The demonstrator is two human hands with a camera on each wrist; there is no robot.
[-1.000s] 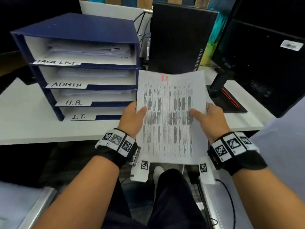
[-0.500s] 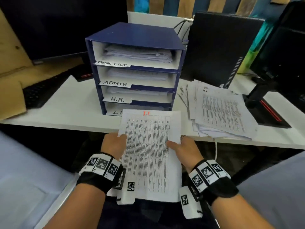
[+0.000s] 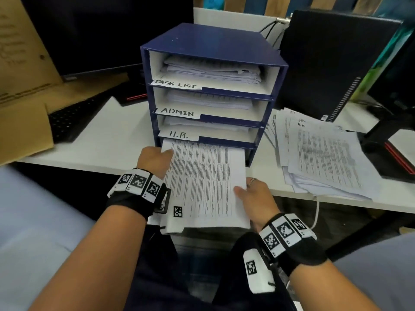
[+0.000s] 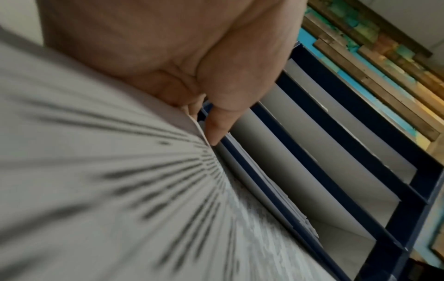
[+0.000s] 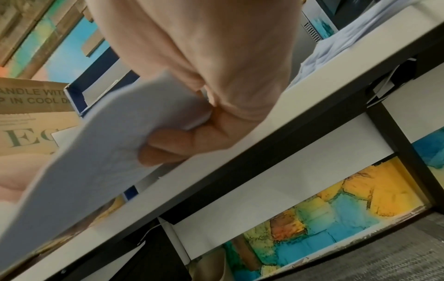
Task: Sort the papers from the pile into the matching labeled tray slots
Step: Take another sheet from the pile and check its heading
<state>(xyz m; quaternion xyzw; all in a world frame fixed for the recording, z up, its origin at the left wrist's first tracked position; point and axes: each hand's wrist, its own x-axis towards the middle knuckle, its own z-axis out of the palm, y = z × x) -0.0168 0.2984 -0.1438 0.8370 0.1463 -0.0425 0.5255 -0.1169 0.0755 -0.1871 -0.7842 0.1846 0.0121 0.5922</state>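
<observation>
1. Left hand (image 3: 155, 161) pinching the left edge of the white printed paper sheet (image 3: 204, 182), thumb on top.
2. Right hand (image 3: 254, 198) clamped on the sheet's right edge, fingers (image 5: 168, 150) curled beneath.
3. Sheet's far end inside the lowest slot of the dark blue four-slot tray (image 3: 215, 43), under the "H.R." label (image 3: 178, 135).
4. Loose white paper pile (image 3: 325, 158) lying on the white table (image 3: 107, 140), right of the tray.
</observation>
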